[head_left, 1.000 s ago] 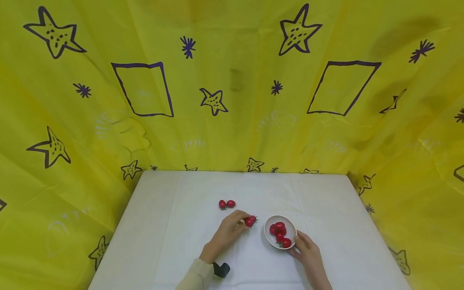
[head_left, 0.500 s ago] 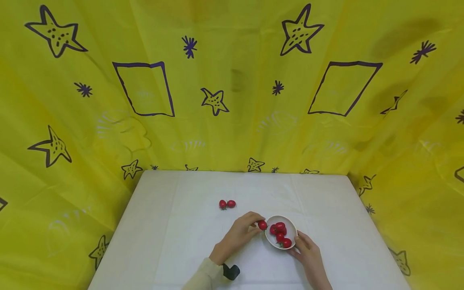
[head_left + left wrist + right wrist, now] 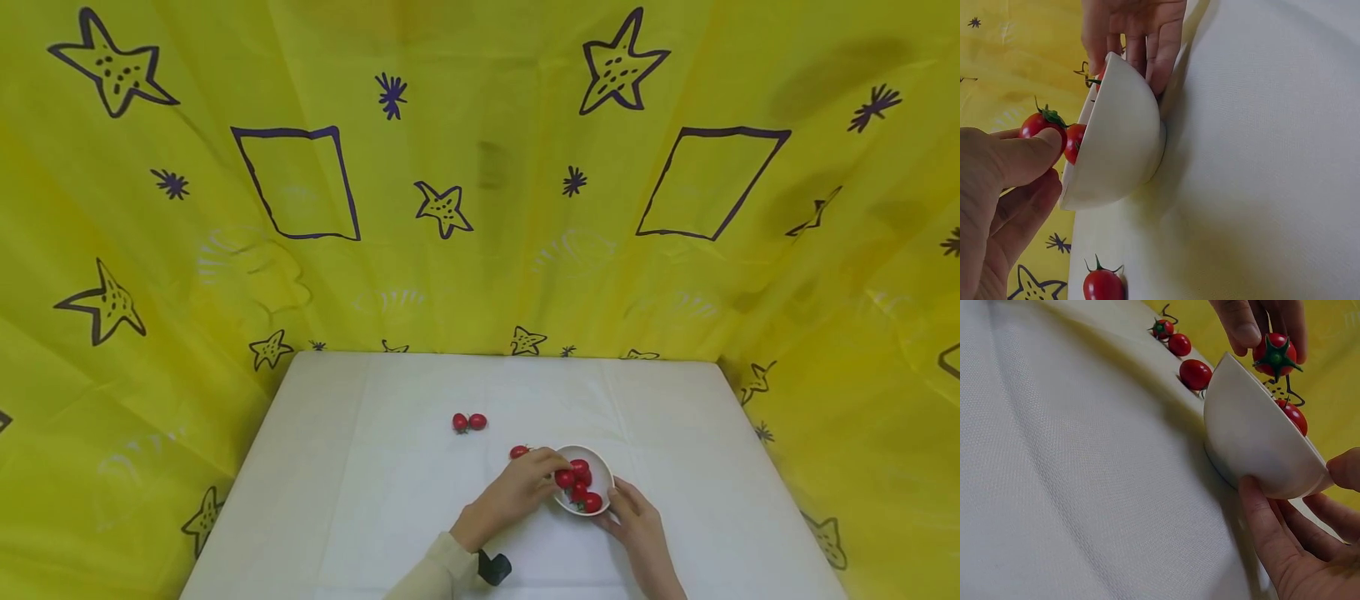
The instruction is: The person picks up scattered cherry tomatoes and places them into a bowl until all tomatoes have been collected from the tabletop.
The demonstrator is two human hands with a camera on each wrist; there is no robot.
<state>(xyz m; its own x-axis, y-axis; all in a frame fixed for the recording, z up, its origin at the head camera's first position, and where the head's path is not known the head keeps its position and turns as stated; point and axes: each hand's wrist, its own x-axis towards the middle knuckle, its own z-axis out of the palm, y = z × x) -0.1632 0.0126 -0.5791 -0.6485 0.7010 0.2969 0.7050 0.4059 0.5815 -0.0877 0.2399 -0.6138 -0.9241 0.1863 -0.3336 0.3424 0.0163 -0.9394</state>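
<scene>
Filling step, I'd guess: my right hand (image 3: 637,518) is gripping the bowl (image 3: 1119,134), thumb at rim. My left hand (image 3: 521,483) is pinching a red tomato (image 3: 1275,355) between thumb and fingers, just over the rim; next move is probably calling for a soft release. A loose tomato (image 3: 519,452) is lying beside the bowl, a tomato pair (image 3: 477,422) is sitting farther off.

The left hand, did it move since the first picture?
Yes. In the head view, the left hand has moved right, farther from the tomato pair lying together on the table and closer to the bowl.
</scene>
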